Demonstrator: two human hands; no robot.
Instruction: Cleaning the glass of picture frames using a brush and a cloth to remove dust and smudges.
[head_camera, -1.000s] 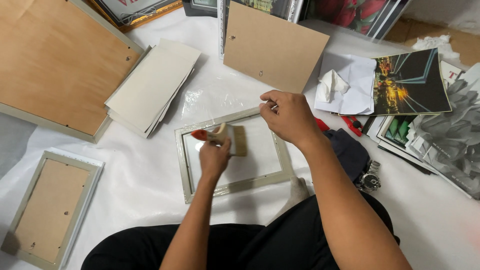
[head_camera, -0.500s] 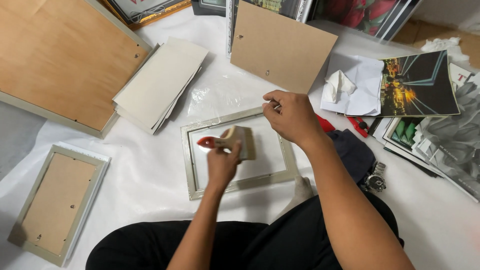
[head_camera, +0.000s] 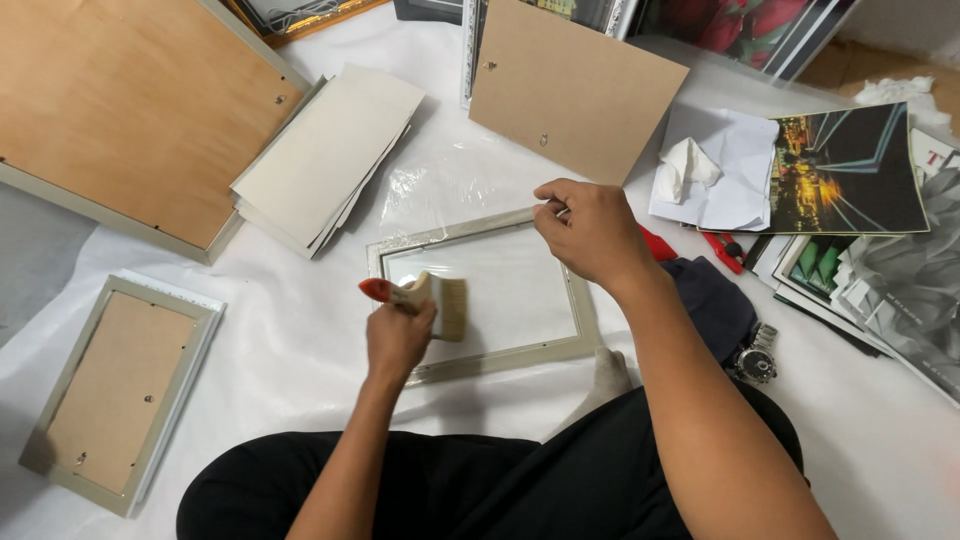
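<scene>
a small pale picture frame (head_camera: 480, 295) lies flat on the white sheet (head_camera: 300, 330) on the floor, right in front of the person's knees, with its glass facing up. the left hand (head_camera: 398, 338) is over the near left part of the frame, and its fingers are closed tight around a paint brush (head_camera: 428, 300) with a red handle tip and light bristles. the bristles hang just above the glass. the right hand (head_camera: 592, 232) is at the far right corner of the frame, and its fingers (head_camera: 552, 205) are pinched together on the frame's top edge. just past the frame is a bit of crinkly clear plastic (head_camera: 440, 185). a stack of grey boards (head_camera: 325, 155) lies to the far left of it, and a brown backing board (head_camera: 575, 85) leans up behind. a big wooden board (head_camera: 120, 110) sits at the far left, and another frame (head_camera: 125, 385) lies face down near the left knee. on the right are a dark cloth (head_camera: 715, 300), a wrist watch (head_camera: 755, 358), crumpled white paper (head_camera: 705, 170) and some pictures (head_camera: 850, 170).
</scene>
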